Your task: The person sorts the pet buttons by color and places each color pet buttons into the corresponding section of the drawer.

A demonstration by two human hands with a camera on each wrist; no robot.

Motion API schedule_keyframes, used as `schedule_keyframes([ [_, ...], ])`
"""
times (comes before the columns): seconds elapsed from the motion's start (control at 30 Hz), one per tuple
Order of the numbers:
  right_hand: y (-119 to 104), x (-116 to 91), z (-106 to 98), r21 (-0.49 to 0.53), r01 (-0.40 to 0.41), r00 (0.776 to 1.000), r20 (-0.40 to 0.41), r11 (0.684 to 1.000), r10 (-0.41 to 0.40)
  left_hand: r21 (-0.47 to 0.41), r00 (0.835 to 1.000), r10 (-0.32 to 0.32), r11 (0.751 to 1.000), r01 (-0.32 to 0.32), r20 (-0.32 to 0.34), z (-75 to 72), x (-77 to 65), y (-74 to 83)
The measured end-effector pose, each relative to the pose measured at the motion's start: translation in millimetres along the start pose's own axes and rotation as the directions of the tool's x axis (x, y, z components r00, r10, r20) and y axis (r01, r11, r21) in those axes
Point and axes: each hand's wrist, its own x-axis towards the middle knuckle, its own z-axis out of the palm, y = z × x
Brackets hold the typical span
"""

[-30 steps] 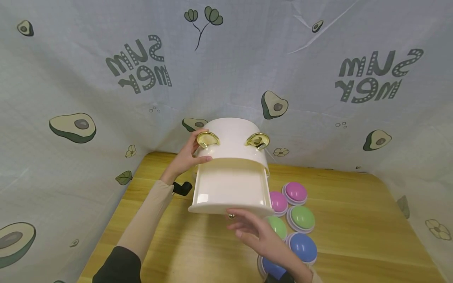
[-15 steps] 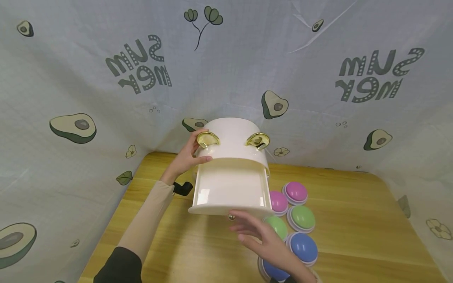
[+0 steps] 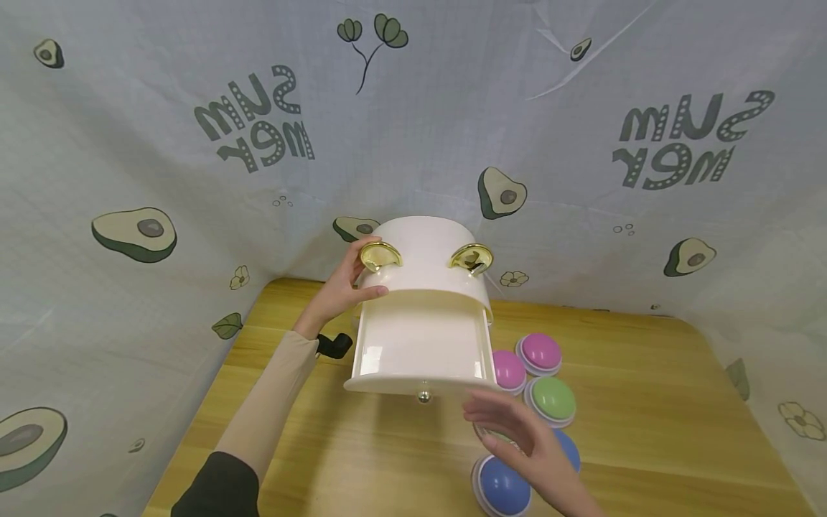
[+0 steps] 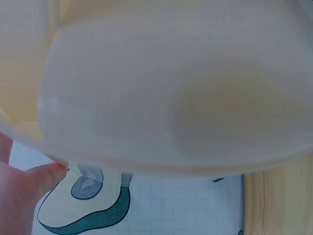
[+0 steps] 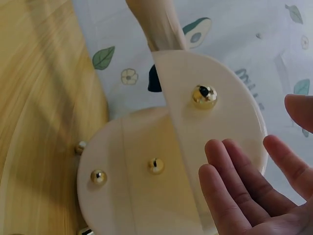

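A glossy white drawer box (image 3: 423,248) with gold ear-shaped trims stands at the back of the table. Its top drawer (image 3: 423,341) is pulled out toward me and holds nothing visible. My left hand (image 3: 339,287) grips the box's left side, thumb at the front edge, fingers behind the gold ear. In the left wrist view, the pale drawer front (image 4: 146,98) fills most of the picture. To the right of the drawer's gold knob (image 3: 423,396), my right hand (image 3: 526,441) hangs with relaxed fingers, holding nothing. Two lower gold knobs show in the right wrist view.
Several dome-shaped push buttons stand right of the box: pink (image 3: 540,350), green (image 3: 553,398) and blue (image 3: 504,487), some partly behind my right hand. A patterned cloth (image 3: 413,143) hangs close behind the wooden table (image 3: 646,402).
My right hand has drawn away from the drawer's knob toward the right and down, uncovering the knob. The left hand and the pulled-out drawer have stayed put.
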Motion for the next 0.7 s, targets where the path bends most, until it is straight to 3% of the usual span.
schedule_keyframes([
  [0.2, 5.6, -16.3, -6.7, 0.010, -0.003, 0.997, -0.072, 1.000, 0.003, 0.010, 1.000, 0.030, 1.000, -0.030, -0.010, -5.0, 4.1, -27.9],
  [0.33, 14.8, -28.5, -9.6, 0.009, 0.001, 0.995, -0.104, 1.000, 0.000, 0.004, 1.000, 0.000, 1.000, 0.001, -0.012, -3.4, 4.4, -23.3],
  [0.5, 34.6, -46.1, -12.4, -0.009, 0.042, 0.990, -0.134, 0.999, -0.042, 0.000, 1.000, -0.014, 1.000, 0.014, -0.009, 0.3, 0.8, -2.2],
  [0.63, 50.2, -60.9, -11.2, -0.018, 0.006, 0.984, -0.179, 1.000, -0.009, 0.004, 1.000, -0.020, 1.000, 0.020, -0.014, 1.8, -1.0, 4.8],
  [0.7, 55.5, -67.6, -9.3, -0.031, -0.052, 0.977, -0.210, 0.998, 0.045, 0.002, 1.000, -0.019, 1.000, 0.019, -0.016, 2.3, -1.4, 5.2],
])
